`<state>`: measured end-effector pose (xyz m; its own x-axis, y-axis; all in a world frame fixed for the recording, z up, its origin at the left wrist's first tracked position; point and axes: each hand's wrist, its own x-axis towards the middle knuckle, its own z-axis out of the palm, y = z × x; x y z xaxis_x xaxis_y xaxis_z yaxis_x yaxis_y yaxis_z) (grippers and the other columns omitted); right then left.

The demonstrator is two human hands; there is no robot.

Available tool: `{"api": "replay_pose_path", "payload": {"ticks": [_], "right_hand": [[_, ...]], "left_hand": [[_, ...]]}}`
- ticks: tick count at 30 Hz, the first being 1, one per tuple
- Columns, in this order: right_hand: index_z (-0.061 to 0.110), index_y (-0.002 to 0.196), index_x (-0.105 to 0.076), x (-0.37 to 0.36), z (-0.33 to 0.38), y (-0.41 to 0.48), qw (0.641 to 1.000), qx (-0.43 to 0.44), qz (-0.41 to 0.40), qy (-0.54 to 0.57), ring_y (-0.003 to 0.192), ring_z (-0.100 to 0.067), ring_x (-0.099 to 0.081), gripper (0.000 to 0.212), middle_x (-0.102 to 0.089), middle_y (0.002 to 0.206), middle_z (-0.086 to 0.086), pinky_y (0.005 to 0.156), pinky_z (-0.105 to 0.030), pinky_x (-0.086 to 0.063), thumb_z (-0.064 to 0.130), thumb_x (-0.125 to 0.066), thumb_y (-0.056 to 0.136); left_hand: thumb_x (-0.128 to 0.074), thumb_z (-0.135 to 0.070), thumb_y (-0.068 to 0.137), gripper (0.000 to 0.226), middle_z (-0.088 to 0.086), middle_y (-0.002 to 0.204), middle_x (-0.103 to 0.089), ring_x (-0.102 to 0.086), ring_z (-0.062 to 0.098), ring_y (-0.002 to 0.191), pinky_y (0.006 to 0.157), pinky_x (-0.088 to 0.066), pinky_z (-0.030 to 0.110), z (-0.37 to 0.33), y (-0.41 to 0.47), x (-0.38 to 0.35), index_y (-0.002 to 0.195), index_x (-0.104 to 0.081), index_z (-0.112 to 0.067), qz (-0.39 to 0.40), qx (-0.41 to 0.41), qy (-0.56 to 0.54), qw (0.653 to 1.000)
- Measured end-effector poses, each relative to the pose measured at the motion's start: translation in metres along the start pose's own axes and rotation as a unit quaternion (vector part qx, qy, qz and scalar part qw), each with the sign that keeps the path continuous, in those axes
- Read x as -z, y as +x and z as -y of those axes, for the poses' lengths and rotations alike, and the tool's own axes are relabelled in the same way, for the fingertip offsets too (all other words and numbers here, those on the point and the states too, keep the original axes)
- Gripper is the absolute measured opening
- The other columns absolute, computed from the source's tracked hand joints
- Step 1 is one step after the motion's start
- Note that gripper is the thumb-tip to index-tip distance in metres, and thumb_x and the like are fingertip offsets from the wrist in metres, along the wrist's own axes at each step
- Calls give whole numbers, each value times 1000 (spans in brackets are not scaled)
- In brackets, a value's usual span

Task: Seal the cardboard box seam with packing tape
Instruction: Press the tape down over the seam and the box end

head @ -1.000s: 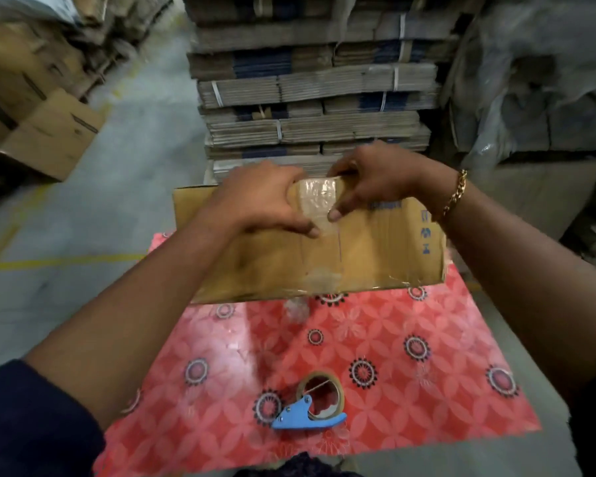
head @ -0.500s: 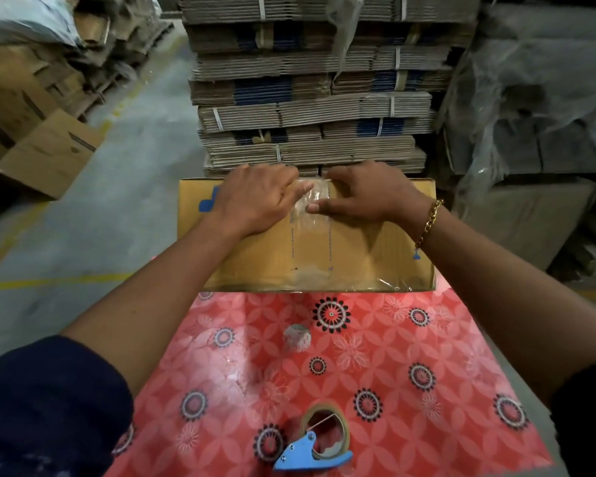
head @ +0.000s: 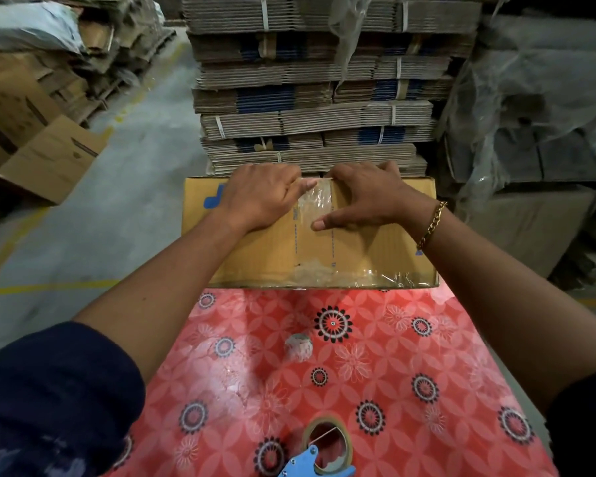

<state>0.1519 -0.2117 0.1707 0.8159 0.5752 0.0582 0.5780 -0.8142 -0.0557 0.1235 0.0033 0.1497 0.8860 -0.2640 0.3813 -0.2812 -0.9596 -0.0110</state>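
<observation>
A brown cardboard box (head: 262, 256) lies flat at the far end of a table with a red flowered cloth (head: 386, 366). A strip of clear packing tape (head: 315, 204) runs over the box's middle and far edge, and more clear tape shines along the near edge. My left hand (head: 260, 197) presses on the box just left of the strip, fingers curled over the far edge. My right hand (head: 365, 197) presses flat on the right side, thumb on the tape. A tape roll in a blue dispenser (head: 326, 449) rests on the cloth near me.
A crumpled wad of tape (head: 298, 346) sits mid-table. Bundled flat cartons (head: 317, 91) are stacked high right behind the box. Plastic-wrapped goods (head: 537, 108) stand at the right. Open cartons (head: 45, 156) lie on the concrete floor at the left.
The box was tilted up toward me a second ago and now lies flat. Both hands have moved from pinching the tape end to pressing it down over the far edge.
</observation>
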Motion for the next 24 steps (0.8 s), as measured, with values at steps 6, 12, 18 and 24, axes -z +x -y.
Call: {"api": "replay_pose_path", "payload": {"ticks": [6, 12, 18, 24], "right_hand": [[23, 119, -58, 4, -1, -7, 1000, 1, -16, 22, 111, -18, -51, 87, -59, 113, 6, 97, -46, -29, 87, -65, 60], [25, 122, -60, 24, -2, -13, 999, -8, 13, 43, 112, -18, -52, 86, -61, 116, 5, 101, -47, -30, 86, -64, 62], [16, 162, -11, -13, 36, -57, 997, -8, -72, -1, 158, -18, 3, 97, -4, 172, -2, 126, -48, -2, 80, -18, 89], [6, 161, -5, -23, 60, -64, 997, 24, -65, -34, 157, -21, 8, 134, 2, 171, -7, 126, -49, -1, 100, -26, 68]], "left_hand": [[-24, -64, 101, 55, -4, 75, -62, -57, 20, 70, 62, -33, 35, -6, -3, 1, 84, -57, -23, 6, 0, -12, 1000], [-18, -68, 99, 59, -6, 83, -65, -59, 20, 80, 66, -34, 37, -7, 2, 13, 88, -60, -27, 37, 2, -24, 999], [-21, -61, 103, 50, 1, 97, -70, -64, 28, 92, 71, -41, 39, -3, 14, 15, 96, -58, -28, 39, 3, -32, 999], [-22, -50, 106, 50, 7, 109, -74, -65, 32, 95, 77, -48, 43, -2, 17, 12, 108, -64, -23, 18, 4, -35, 999]]}}
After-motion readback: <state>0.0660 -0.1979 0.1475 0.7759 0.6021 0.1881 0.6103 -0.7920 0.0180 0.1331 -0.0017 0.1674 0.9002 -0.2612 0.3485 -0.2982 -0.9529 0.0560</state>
